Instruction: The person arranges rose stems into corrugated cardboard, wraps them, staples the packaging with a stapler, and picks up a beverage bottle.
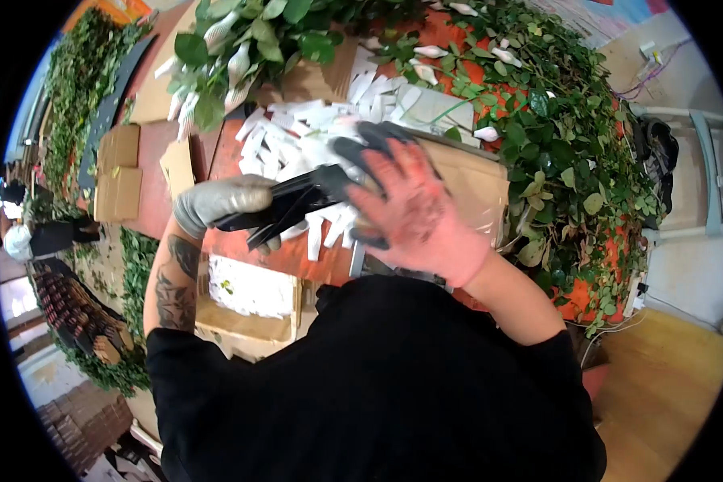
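Note:
My left hand (226,202), in a pale grey glove, grips a black tool with long handles (289,201); it looks like a stapler or pliers, its exact kind unclear. My right hand (406,201), in a pink glove with dark fingertips, is spread beside the tool's right end, its fingers apart and slightly blurred. Whether it touches the tool cannot be made out. Beneath and behind both hands lie many white strips (277,145) on the red table (233,149).
Leafy stems with netted white buds (238,64) lie at the top; more foliage (570,153) covers the right side. An open box with white contents (251,289) stands below my left hand. Cardboard boxes (117,193) stand left. Another person (44,237) is at the far left.

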`<state>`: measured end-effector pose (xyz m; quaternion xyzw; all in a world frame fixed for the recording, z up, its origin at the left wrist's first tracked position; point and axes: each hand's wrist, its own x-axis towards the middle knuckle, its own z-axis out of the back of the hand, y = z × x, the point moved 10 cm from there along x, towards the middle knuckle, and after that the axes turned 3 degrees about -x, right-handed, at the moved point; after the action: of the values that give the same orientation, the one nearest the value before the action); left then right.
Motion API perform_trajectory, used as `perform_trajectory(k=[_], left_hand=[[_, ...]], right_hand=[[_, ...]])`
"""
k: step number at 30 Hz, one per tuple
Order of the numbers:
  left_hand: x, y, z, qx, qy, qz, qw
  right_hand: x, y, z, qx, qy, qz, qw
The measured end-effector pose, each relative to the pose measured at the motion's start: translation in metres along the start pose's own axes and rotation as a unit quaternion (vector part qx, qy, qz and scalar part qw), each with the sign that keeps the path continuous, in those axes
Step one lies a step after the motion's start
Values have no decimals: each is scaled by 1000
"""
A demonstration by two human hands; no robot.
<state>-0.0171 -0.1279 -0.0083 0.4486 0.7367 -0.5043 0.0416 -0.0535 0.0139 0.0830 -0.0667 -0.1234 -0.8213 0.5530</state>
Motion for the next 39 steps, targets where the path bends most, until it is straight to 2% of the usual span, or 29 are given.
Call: perform_trajectory(k=[1,2,3,5,6,7,8,9,10,13,14,16,17,19,20,22,23,27,30,32,36,38,39], left_hand=[[-2,-11,-17,-15,32,-28,999],[-9,-21,-5,-26,-106,-140,984],[-13,-22,4,-6,-129,-133,983],[-27,-1,53,-74,-209,-262,939],[-25,-51,-6,1,-122,-403,907],[-20,-49,-17,-74,-118,-472,871],[-9,-43,-16,-236,-128,-486,831],[0,-35,-16,-382,-137,-509,759],[-4,-43,-20,-344,-94,-609,708],[7,-29,21,-424,-190,-612,640],[10,-30,34,-392,-196,-637,633],[23,-28,61,-379,-215,-657,616],[32,-27,71,-364,-229,-661,615],[59,-26,87,-328,-254,-651,636],[66,-35,89,-273,-254,-666,646],[92,-32,89,-287,-244,-625,684],[99,-33,88,-257,-241,-629,692],[108,-50,97,-198,-176,-646,716],[109,-56,106,-175,-151,-652,722],[117,-54,104,-188,-141,-635,736],[135,-54,98,-189,-114,-630,744],[139,-58,98,-201,-113,-625,746],[138,-61,95,-201,-112,-627,744]], right_hand=[[8,12,-6,11,-17,21,1000],[15,20,-10,21,-36,44,998],[19,25,-5,24,-28,52,998],[22,-17,-4,181,60,-183,965],[22,-18,-12,178,74,-178,965],[20,-27,-17,141,49,-198,969],[18,-36,-18,102,24,-221,970],[25,-37,-29,109,57,-214,969],[26,-36,-30,100,70,-211,970],[33,-10,-4,18,2,-98,995],[23,-25,-1,58,2,-132,990],[-12,-79,-16,154,28,-289,945],[-30,-98,-33,169,57,-344,922],[-37,-110,-64,57,105,-302,946],[-38,-109,-66,54,109,-303,945],[-34,-102,-56,-29,69,-282,957],[-33,-103,-58,-37,85,-292,952],[-35,-103,-58,-23,79,-308,948],[-31,-98,-49,-61,28,-273,960],[-33,-106,-60,13,94,-334,938],[-27,-101,-62,2,103,-303,948],[-25,-97,-52,-5,20,-266,964],[-22,-97,-50,-7,20,-265,964]])
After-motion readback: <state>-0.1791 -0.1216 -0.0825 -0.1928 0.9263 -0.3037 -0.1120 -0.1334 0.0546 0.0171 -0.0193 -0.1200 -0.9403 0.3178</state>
